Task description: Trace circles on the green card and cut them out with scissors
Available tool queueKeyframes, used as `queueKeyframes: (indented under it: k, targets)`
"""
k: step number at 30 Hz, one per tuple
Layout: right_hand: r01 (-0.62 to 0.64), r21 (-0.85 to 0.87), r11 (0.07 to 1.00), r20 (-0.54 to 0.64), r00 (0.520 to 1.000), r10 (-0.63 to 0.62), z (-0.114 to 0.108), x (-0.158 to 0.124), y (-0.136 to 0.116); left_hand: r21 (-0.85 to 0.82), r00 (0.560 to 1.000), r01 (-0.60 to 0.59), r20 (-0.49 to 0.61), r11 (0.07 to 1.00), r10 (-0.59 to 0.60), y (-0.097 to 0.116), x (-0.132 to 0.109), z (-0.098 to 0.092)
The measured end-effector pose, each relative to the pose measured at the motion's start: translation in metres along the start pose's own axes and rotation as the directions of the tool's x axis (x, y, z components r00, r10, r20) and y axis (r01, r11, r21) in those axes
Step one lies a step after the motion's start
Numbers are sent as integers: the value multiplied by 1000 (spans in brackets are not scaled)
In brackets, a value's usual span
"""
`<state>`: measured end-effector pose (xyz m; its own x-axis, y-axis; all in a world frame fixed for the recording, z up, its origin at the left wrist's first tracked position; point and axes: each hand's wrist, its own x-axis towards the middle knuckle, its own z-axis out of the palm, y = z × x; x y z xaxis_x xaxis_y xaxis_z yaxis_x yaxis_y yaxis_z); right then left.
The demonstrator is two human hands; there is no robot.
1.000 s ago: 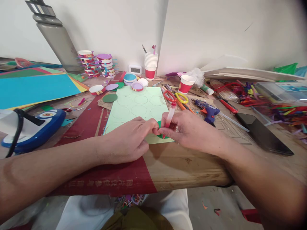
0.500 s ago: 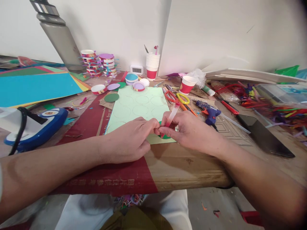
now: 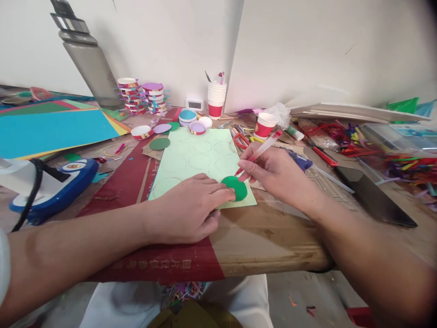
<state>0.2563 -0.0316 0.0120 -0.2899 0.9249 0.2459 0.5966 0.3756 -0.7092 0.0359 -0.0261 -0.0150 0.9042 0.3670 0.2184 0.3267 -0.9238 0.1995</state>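
My left hand (image 3: 193,207) lies low over a pale green sheet of paper (image 3: 211,171), its fingers extended. Its index fingertip presses on a bright green paper disc (image 3: 241,190) at the sheet's lower right corner. Between thumb and fingers, my right hand (image 3: 278,171) grips a red pen with a clear barrel (image 3: 265,146), tilted, its tip at the disc's upper edge. Several drawn circle outlines cover the sheet in rows. Part of the sheet is hidden under my left hand.
Behind the sheet are paper-cup rings (image 3: 197,127), stacked cups (image 3: 216,98) and a single cup (image 3: 266,124). To the right lie a glue gun (image 3: 300,159), a box cutter (image 3: 324,153) and a black phone (image 3: 373,196). Coloured paper (image 3: 51,132) and a blue-white device (image 3: 78,177) are left.
My right hand has moved away from my left, slightly right and up, uncovering the green disc. The pen now leans further right. My left hand stays near the disc.
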Motion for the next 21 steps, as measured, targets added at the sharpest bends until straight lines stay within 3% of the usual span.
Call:
queueKeyframes:
  k: [9, 13, 21]
  targets:
    - [83, -238, 968, 38, 996, -76, 10, -2, -2, 68, 1000, -25, 11, 997, 24, 2, 1, 1]
    - [105, -185, 977, 31, 994, -101, 12, -1, 0, 89, 1000, -17, 12, 996, 16, 2, 1, 1]
    - [31, -6, 999, 11, 999, -31, 17, 1, 5, 105, 1000, -22, 14, 994, 21, 5, 2, 1]
